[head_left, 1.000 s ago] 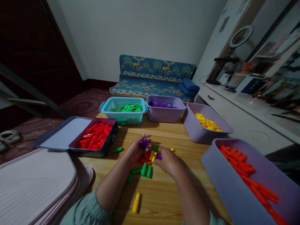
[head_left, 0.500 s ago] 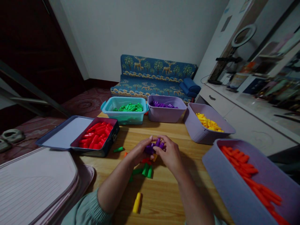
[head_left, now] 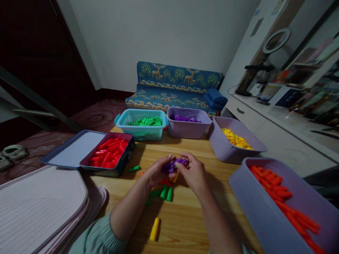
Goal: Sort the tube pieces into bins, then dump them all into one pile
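Over the middle of the wooden table, several small purple plastic pieces are gathered between my two hands. My left hand curls around the pieces on the left side. On the right, my right hand grips the other end of the bunch with thumb and fingers. Just under and in front of the hands lie green pieces, red-orange pieces and a yellow-orange piece, partly hidden by the hands. A single green piece lies to the left, and a yellow piece lies nearer to me.
Around the wooden table stand a turquoise bin of green pieces, a purple bin of purple ones, a bin of yellow ones and a bin of orange ones. An open case holds red pieces.
The purple pieces have shifted from standing partly upright to lying flatter between my hands. My right hand's fingers have moved slightly; the loose pieces on the table stay put.
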Available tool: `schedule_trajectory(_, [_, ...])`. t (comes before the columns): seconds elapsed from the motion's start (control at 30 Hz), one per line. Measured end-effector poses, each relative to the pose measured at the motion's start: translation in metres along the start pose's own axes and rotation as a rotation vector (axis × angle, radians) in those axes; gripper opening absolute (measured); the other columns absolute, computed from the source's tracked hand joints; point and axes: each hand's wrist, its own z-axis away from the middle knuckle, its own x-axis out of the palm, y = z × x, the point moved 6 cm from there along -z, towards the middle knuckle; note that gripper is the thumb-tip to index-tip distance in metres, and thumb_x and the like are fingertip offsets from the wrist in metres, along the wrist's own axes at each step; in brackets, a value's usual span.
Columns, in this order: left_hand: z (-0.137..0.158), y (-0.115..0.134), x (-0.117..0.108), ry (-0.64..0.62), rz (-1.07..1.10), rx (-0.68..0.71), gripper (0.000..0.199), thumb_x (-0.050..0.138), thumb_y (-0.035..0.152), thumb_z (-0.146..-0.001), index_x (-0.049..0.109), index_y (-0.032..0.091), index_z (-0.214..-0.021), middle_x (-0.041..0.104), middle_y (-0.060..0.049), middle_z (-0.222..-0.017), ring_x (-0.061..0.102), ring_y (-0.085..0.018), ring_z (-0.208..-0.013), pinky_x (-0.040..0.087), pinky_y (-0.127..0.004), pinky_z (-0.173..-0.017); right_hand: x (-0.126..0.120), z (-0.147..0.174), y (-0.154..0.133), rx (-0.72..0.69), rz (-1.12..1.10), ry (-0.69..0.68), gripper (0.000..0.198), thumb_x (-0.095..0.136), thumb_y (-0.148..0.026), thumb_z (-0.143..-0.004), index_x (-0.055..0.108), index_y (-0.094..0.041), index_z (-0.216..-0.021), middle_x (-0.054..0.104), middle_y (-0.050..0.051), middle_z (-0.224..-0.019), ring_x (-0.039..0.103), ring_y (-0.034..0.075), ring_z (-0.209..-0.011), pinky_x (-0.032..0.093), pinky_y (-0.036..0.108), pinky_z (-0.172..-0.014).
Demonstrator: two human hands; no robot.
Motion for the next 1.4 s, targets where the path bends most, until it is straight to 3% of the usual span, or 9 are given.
schedule_trajectory(0.17, [0.002,0.001,0.003,0.042,0.056,-0.004,0.020,0.056,0.025,-0.089,0.069,0.010,-0.087,0.071,-0.010,-0.088,0.068,-0.015,-0.069,0.058,-0.023,-0.057,0.001,0.000,-0.003,-0.046,0.055,0.000,0.031,0.066,-0.028,-0.072,0.063,-0.019,-0.102,0.071,0.006,-0.093,0.065,0.019,-0.078,0.053,0.031,-0.072])
schedule_trajectory(0.37, [0.005,-0.002,0.018,-0.129,0.035,0.019,0.023,0.052,0.026,-0.091,0.069,0.014,-0.100,0.071,-0.011,-0.097,0.069,-0.019,-0.084,0.060,-0.029,-0.068,-0.002,0.002,-0.015,-0.157,0.072,0.014,0.021,0.061,-0.018,-0.075,0.066,-0.021,-0.095,0.069,0.004,-0.096,0.064,0.019,-0.090,0.051,0.031,-0.080])
schedule_trajectory(0.53, [0.007,-0.007,0.027,-0.175,0.053,-0.024,0.036,0.047,0.037,-0.094,0.069,0.010,-0.102,0.070,-0.016,-0.103,0.069,-0.020,-0.084,0.059,-0.029,-0.068,-0.006,0.005,-0.028,-0.204,0.031,0.053,0.013,0.060,-0.022,-0.080,0.066,-0.020,-0.092,0.068,0.005,-0.092,0.063,0.019,-0.088,0.050,0.030,-0.079])
schedule_trajectory(0.8, [0.012,-0.009,0.032,-0.169,0.107,-0.100,0.049,0.036,0.046,-0.096,0.066,0.008,-0.098,0.070,-0.018,-0.099,0.069,-0.020,-0.079,0.059,-0.027,-0.058,0.006,0.007,-0.034,-0.244,0.022,-0.091,0.016,0.061,-0.018,-0.080,0.071,-0.021,-0.092,0.067,0.004,-0.089,0.063,0.017,-0.083,0.049,0.028,-0.075])
schedule_trajectory(1.07, [0.007,-0.007,0.026,-0.125,0.201,-0.074,0.027,0.048,0.024,-0.092,0.064,0.007,-0.106,0.071,-0.014,-0.094,0.070,-0.020,-0.076,0.060,-0.030,-0.062,-0.002,0.007,-0.024,-0.077,-0.041,0.055,0.030,0.069,-0.028,-0.075,0.062,-0.019,-0.103,0.070,0.004,-0.087,0.066,0.018,-0.075,0.053,0.030,-0.072])
schedule_trajectory(1.23, [0.005,-0.001,0.020,-0.109,0.262,-0.018,0.023,0.046,0.014,-0.089,0.063,0.006,-0.103,0.071,-0.013,-0.089,0.070,-0.021,-0.081,0.060,-0.036,-0.075,-0.011,0.005,-0.025,-0.120,-0.098,0.090,0.017,0.061,-0.032,-0.082,0.064,-0.018,-0.090,0.071,0.008,-0.089,0.068,0.019,-0.081,0.055,0.031,-0.075])
schedule_trajectory(1.4, [0.004,0.001,0.021,-0.180,0.277,-0.005,0.037,0.045,0.014,-0.088,0.054,0.001,-0.122,0.070,-0.019,-0.102,0.068,-0.024,-0.098,0.056,-0.035,-0.087,-0.017,0.000,-0.021,-0.207,-0.009,0.162,0.028,0.051,-0.021,-0.085,0.064,-0.016,-0.109,0.068,0.012,-0.108,0.065,0.022,-0.099,0.052,0.038,-0.089])
